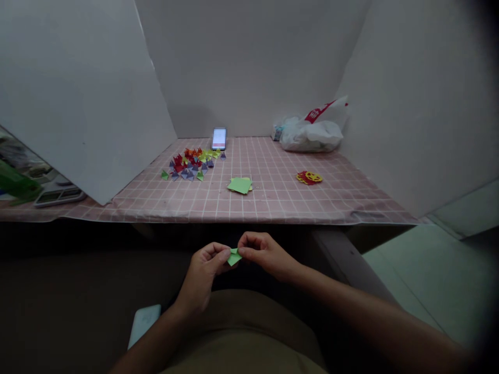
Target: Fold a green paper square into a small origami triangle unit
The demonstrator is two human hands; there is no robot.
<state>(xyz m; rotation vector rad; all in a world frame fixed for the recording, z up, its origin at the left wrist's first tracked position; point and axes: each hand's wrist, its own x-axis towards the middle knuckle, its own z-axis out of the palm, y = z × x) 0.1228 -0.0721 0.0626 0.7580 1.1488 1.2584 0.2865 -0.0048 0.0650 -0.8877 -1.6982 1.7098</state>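
Observation:
Between my two hands, in front of the table's near edge, is a small piece of folded green paper. My left hand pinches its left side between thumb and fingers. The right side is pinched by my right hand, with the thumb at the paper's upper corner. On the table ahead lies a short stack of square green paper, with some yellow sheets under it. Many small folded paper pieces in red, orange, yellow, purple and green are clustered to the left of the stack.
A lit phone stands at the back of the checked tablecloth. Red and yellow paper cut-outs lie on the right. Behind them sits a white plastic bag. White panels enclose the table; a scale is at far left.

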